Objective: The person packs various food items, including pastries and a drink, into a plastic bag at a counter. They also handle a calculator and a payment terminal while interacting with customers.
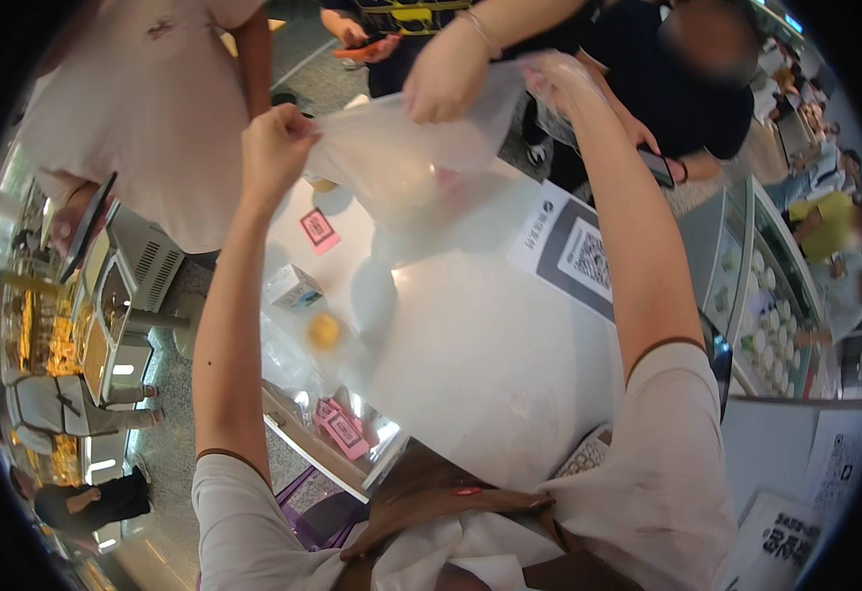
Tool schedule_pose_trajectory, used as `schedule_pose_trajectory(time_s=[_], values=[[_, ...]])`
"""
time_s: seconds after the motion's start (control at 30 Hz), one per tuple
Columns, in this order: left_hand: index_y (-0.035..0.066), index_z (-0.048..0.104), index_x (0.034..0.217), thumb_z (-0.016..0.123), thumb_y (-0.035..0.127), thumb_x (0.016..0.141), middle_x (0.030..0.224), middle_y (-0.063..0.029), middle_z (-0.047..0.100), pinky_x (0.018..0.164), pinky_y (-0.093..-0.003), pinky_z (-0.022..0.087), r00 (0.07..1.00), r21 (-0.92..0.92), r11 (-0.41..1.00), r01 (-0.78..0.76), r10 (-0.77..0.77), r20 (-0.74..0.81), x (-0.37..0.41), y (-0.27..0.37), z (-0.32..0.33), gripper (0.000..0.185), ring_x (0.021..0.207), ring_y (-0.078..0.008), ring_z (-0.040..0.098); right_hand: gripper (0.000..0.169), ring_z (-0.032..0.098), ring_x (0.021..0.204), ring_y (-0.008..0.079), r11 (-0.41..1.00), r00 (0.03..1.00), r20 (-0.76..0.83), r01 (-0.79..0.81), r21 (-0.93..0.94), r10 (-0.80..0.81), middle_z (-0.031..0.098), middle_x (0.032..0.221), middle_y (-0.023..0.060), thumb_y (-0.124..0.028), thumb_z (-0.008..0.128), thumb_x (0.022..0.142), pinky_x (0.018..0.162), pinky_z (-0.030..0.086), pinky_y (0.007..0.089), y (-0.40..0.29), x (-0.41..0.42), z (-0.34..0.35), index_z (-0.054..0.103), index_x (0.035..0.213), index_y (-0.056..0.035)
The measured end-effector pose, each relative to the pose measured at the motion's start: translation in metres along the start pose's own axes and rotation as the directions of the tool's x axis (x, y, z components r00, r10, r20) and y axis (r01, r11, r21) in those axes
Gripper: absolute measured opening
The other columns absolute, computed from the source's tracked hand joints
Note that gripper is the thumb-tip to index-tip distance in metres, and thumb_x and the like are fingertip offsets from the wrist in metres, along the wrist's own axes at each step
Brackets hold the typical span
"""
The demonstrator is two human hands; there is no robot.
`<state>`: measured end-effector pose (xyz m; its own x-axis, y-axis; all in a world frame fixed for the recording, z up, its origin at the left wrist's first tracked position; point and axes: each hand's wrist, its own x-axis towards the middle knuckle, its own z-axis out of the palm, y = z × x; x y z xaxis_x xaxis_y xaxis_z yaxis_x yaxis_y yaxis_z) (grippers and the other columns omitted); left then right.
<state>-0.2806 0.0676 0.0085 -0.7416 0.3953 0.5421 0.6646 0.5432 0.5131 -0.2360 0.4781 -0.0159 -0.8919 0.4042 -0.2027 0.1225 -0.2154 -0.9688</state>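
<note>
A translucent plastic bag (pixel 401 162) is spread between my hands above the far side of the white counter. My left hand (pixel 277 148) pinches its left edge. At its right edge, my right hand (pixel 560 80) is closed on the film, with plastic lying over the fingers and wrist. Another person's hand (pixel 449 70), wearing a bracelet, reaches over the bag's opening; whether it holds anything is hidden. A blurred pink thing shows through the bag. Under my left arm's side lie a pink card (pixel 320 230), a small carton (pixel 294 287) and a blurred yellow round thing (pixel 324 332).
The white counter (pixel 475 354) bears a printed code sign (pixel 567 247) at right. Several pink cards (pixel 343 430) lie at its near left end. People stand close across the counter, some holding phones. A glass display case (pixel 767 310) with cups stands at right.
</note>
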Motion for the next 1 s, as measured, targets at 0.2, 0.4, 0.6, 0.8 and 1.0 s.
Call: schedule_pose_trajectory(time_s=[0.2, 0.4, 0.6, 0.8, 1.0], values=[[0.0, 0.063, 0.084, 0.074, 0.007, 0.077, 0.078, -0.0148, 0.068, 0.068, -0.0354, 0.051, 0.998, 0.1, 0.993, -0.064, 0.062, 0.02, 0.004, 0.002, 0.02, 0.014, 0.075, -0.0287, 0.069, 0.056, 0.048, 0.128, 0.0364, 0.945, 0.946, 0.194, 0.291, -0.147, -0.26, 0.048, 0.14, 0.0253, -0.035, 0.064, 0.094, 0.1, 0.047, 0.042, 0.009, -0.041, -0.016, 0.048, 0.134, 0.0014], [0.004, 0.064, 0.102, 0.071, 0.007, 0.08, 0.095, -0.0151, 0.07, 0.077, -0.0394, 0.053, 0.981, 0.173, 0.973, -0.154, 0.171, -0.089, -0.019, -0.019, -0.002, 0.023, 0.088, -0.0325, 0.068, 0.063, 0.062, 0.074, 0.0145, 0.92, 0.97, -0.184, 0.079, -0.384, -0.161, 0.068, 0.097, 0.0117, -0.017, 0.062, 0.09, 0.073, 0.051, 0.0245, 0.136, -0.206, -0.037, 0.04, 0.144, 0.0074], [0.002, 0.06, 0.111, 0.069, -0.004, 0.074, 0.119, -0.0168, 0.06, 0.095, -0.0392, 0.047, 0.908, 0.224, 0.9, -0.373, 0.404, -0.112, -0.065, 0.077, -0.034, 0.038, 0.114, -0.0367, 0.056, 0.061, 0.052, 0.056, 0.0099, 0.919, 0.855, -0.513, -0.261, -0.294, 0.079, 0.061, 0.077, 0.006, -0.005, 0.058, 0.089, 0.045, 0.041, 0.024, 0.3, -0.294, -0.141, 0.035, 0.145, 0.0012], [0.001, 0.065, 0.104, 0.066, -0.005, 0.083, 0.106, -0.0128, 0.068, 0.085, -0.0316, 0.049, 0.931, 0.182, 0.971, -0.153, 0.203, -0.303, -0.187, 0.087, -0.139, 0.022, 0.097, -0.0233, 0.063, 0.057, 0.051, 0.06, 0.009, 0.901, 0.892, -0.447, -0.246, -0.358, 0.066, 0.06, 0.078, 0.0057, -0.008, 0.054, 0.09, 0.049, 0.04, 0.0247, 0.298, -0.301, -0.148, 0.036, 0.143, 0.0054], [0.0, 0.055, 0.125, 0.062, 0.003, 0.087, 0.129, -0.0186, 0.053, 0.101, -0.0405, 0.041, 0.697, -0.063, 0.768, 0.638, -0.61, -0.377, -0.457, 0.031, -0.104, 0.038, 0.121, -0.0303, 0.05, 0.054, 0.048, 0.062, 0.0069, 0.885, 0.903, -0.405, -0.068, -0.461, -0.142, 0.062, 0.08, 0.0026, -0.008, 0.058, 0.092, 0.053, 0.039, 0.0215, 0.3, -0.321, -0.128, 0.042, 0.144, -0.0019]])
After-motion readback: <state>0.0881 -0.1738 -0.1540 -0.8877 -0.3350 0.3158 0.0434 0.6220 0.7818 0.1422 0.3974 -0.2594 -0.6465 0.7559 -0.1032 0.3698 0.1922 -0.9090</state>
